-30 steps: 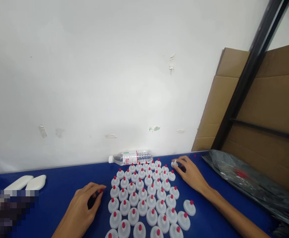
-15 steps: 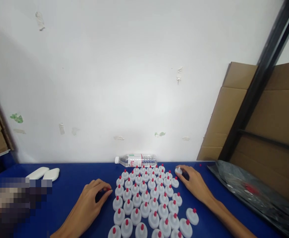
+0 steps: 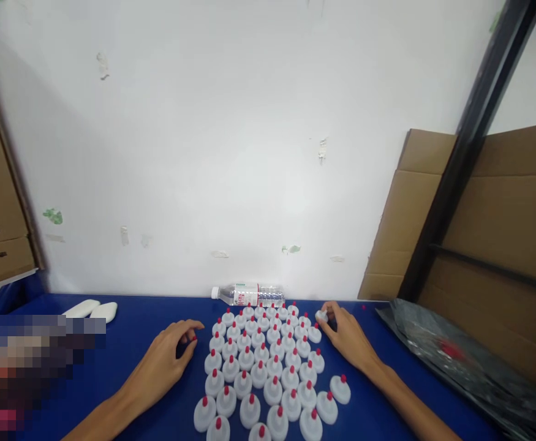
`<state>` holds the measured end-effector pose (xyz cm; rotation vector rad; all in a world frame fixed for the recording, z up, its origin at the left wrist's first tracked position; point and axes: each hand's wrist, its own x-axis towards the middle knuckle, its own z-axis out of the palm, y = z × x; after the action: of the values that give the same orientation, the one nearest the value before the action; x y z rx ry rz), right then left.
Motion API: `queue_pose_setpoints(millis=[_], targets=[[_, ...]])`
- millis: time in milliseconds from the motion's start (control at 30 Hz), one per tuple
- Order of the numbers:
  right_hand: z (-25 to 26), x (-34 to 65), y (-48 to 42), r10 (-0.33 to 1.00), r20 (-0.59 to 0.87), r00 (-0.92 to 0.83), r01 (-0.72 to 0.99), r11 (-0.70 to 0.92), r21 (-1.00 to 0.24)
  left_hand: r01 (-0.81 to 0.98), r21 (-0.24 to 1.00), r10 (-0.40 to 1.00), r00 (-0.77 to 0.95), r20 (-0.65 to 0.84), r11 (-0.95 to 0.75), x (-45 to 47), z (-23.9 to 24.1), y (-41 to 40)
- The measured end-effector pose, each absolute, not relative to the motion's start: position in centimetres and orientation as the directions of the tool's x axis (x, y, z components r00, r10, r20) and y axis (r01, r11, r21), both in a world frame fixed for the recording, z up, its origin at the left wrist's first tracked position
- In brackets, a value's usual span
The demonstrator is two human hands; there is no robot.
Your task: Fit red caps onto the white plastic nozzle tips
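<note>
Delicately, a white spouted piece [image 3: 321, 316] is pinched between the thumb and forefinger of the right hand [image 3: 343, 331], just beyond the far right corner of a crowd of capped pieces [image 3: 261, 353]; no red is seen on it. By the left hand [image 3: 169, 349], out to the left of the crowd, a small red cap [image 3: 195, 338] appears to be nipped at the thumb tip against a bent finger, while the forefinger is stretched out above; the exact contact is too small to be made out.

For good handling, the white piece is probably best gripped low on its rim, so that the spout is left uncovered and the base is not tipped. The cap is perhaps best held by the very tips of the fingers, since something so small could easily be dropped.

In the crowd, milky, smooth, plastic-looking bases are seen, rounded and shallow, each topped by a bright red cap. They are set close together on a matt blue table [image 3: 134, 331]. Behind them a clear, ribbed bottle [image 3: 270, 295] is laid on its side near the white wall [image 3: 203, 153]. To the right, crinkled, glossy grey plastic [image 3: 483, 367] is spread below creased brown cardboard [image 3: 387, 226].
</note>
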<state>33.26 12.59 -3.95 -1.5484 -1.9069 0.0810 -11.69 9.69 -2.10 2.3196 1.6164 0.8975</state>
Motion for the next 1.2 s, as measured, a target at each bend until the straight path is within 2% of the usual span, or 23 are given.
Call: queue_pose_setpoints(millis=[433,833,1200], targets=[[-3.6,33.4,12.4,0.866,0.447,-0.224,0.826,0.413,-0.385,0.786,0.455,0.886,0.242,0.395,-0.418,-11.5,-2.3,9.0],[-4.9,33.4,13.0,0.878,0.422,-0.227,0.868,0.379,-0.320,0.793,0.449,0.892,0.250,0.376,-0.411,-11.4,-2.5,8.9],[-4.8,33.1,12.6,0.886,0.415,-0.206,0.884,0.351,-0.309,0.802,0.435,0.894,0.259,0.366,-0.410,-11.6,-2.5,8.7]])
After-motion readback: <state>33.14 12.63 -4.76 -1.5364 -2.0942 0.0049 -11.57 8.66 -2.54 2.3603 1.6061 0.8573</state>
